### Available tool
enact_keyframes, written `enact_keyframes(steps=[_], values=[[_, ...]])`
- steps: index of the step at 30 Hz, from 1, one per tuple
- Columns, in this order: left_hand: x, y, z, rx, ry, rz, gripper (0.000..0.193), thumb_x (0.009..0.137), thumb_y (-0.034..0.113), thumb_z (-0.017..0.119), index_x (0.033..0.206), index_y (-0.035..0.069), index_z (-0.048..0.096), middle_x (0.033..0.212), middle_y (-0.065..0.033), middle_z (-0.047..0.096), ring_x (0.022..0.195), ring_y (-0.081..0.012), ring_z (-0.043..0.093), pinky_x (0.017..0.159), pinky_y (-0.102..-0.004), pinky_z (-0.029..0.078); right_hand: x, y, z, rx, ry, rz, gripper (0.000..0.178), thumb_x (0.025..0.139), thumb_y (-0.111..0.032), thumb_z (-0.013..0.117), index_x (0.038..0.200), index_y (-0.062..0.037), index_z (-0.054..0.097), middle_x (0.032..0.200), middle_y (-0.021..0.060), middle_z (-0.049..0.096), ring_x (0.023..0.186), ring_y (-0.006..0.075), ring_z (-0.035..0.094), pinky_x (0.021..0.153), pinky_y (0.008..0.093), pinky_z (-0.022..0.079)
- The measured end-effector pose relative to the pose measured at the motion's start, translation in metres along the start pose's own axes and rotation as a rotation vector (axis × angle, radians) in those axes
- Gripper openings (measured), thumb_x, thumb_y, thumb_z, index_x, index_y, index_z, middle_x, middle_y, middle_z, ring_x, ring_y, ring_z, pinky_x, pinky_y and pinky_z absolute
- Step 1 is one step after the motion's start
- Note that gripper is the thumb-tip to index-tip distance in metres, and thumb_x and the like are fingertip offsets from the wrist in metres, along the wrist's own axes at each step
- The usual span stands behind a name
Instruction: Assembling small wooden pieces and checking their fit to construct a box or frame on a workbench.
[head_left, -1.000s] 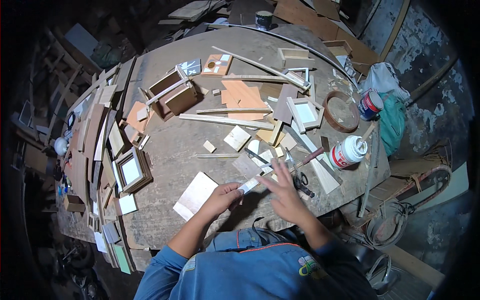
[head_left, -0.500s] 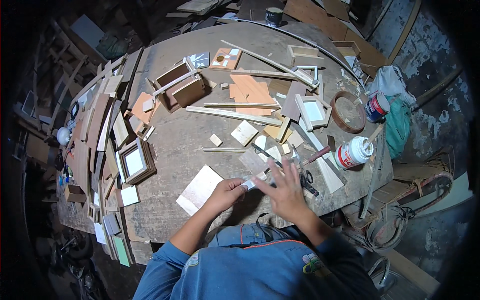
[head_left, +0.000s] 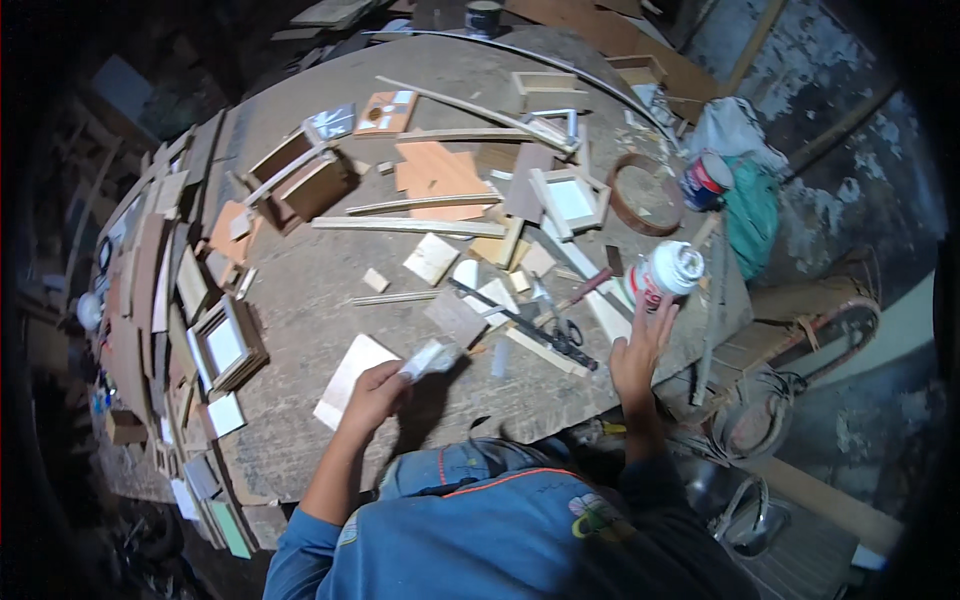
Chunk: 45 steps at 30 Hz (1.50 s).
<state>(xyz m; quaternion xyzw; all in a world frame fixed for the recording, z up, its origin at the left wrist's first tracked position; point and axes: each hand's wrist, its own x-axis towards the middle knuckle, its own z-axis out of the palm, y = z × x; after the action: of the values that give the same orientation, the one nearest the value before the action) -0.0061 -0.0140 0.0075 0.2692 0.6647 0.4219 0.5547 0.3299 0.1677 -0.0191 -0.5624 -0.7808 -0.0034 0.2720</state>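
Grey, scuffed wood makes up the round worktop [head_left: 300, 290], which is strewn with offcuts, strips and small frames. Near its front edge the left hand [head_left: 375, 395] has its grip closed around a small pale wooden block [head_left: 430, 357], which it holds just above the surface. Just beside that hand, toward the left edge, a flat pale rectangular board [head_left: 345, 380] lies on the worktop.

The right hand [head_left: 640, 350] is raised near the right edge with its fingers spread and nothing between them; its fingertips reach up to the white plastic glue bottle with a red label [head_left: 665, 275], and whether they touch it cannot be told. The bottle lies tilted at the right edge. Between the two hands a pair of dark-handled scissors [head_left: 570, 335] rests by a long dark strip [head_left: 520, 322] that runs slantwise across the scraps.

Farther toward the middle lies a square light wooden tile [head_left: 432, 258], and behind it a flat orange-brown sheet of board [head_left: 435, 178]. A white-centred small wooden picture frame [head_left: 570, 198] sits toward the back right, next to a round brown wooden hoop [head_left: 645, 195]. At the left edge a stack of small wooden frames [head_left: 228, 345] stands among upright slats
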Motion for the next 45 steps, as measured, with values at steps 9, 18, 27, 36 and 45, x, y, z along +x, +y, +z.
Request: enact_keyframes(steps=[9,18,27,36,45], values=[[0.011,0.003,0.002,-0.042,-0.098,0.01,0.016,0.089,0.014,0.047,0.078,0.006,0.056,0.061,0.0008,0.051,0.048,-0.0064,0.042,0.045,-0.0216,0.032,-0.049,0.149,0.023,-0.318,-0.344,0.581,0.055,0.09,-0.044,0.044,0.136,-0.0128,0.044,0.148,0.0221,0.021,0.138,0.0442,0.009,0.105,0.0627,0.015],[0.016,-0.006,0.013,-0.064,-0.068,0.002,0.017,0.09,0.017,0.049,0.081,0.007,0.059,0.062,0.0018,0.053,0.049,-0.0055,0.043,0.045,-0.0214,0.032,-0.04,0.063,0.008,0.107,-0.213,-0.015,0.014,0.077,-0.013,0.058,0.084,-0.0057,0.068,0.099,0.0133,0.064,0.101,0.0348,0.055,0.088,0.0456,0.043],[0.016,-0.01,0.013,-0.096,-0.095,-0.012,0.022,0.089,0.017,0.044,0.09,0.003,0.061,0.063,-0.0007,0.054,0.05,-0.0081,0.045,0.046,-0.0227,0.034,-0.015,-0.088,0.067,0.287,-0.481,-0.677,0.018,0.073,-0.008,0.064,0.091,-0.0091,0.066,0.102,0.0073,0.058,0.093,0.0271,0.056,0.076,0.0382,0.048],[0.01,-0.01,0.006,-0.104,-0.088,0.013,0.025,0.087,0.016,0.044,0.099,0.001,0.062,0.065,-0.0001,0.054,0.053,-0.0084,0.046,0.049,-0.023,0.035,0.008,-0.088,0.069,0.487,-0.507,-0.536,0.017,0.071,-0.006,0.065,0.088,-0.0033,0.065,0.09,0.0082,0.063,0.084,0.026,0.06,0.074,0.0371,0.047],[0.013,-0.013,0.014,-0.026,-0.125,0.039,0.027,0.086,0.014,0.047,0.102,0.001,0.063,0.067,0.0001,0.053,0.061,-0.0093,0.048,0.058,-0.0245,0.04,0.031,-0.148,0.031,1.044,-1.02,-0.029,0.021,0.077,-0.006,0.068,0.096,0.002,0.065,0.08,0.0057,0.064,0.07,0.007,0.057,0.059,0.0223,0.046]])
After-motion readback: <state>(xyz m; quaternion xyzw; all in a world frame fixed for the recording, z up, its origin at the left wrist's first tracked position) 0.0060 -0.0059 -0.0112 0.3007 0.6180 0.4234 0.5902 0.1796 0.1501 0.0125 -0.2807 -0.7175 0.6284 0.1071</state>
